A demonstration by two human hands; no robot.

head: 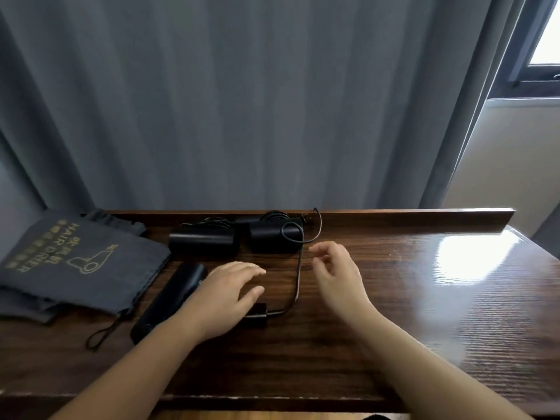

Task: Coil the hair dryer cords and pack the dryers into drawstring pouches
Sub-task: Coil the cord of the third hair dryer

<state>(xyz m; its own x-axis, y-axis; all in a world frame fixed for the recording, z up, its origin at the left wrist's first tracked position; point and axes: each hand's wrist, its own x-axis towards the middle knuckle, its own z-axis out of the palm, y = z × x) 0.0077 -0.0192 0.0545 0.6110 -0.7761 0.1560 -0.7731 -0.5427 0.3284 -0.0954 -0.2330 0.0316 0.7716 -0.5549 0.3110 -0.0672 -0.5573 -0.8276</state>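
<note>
Three black hair dryers [169,301] on wooden counter [424,298], left of centre; cord [298,277] trailing loose. Grey printed pouches [78,265] far left. Left hand [224,298] flat over nearest dryer's handle, right hand [336,274] relaxed, empty.

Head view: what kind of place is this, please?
Probably a hotel room or a bedroom. A dark wooden desk stands against long grey curtains beside a window, and grey pouches printed "HAIR DRYER" lie by black dryers.
</note>
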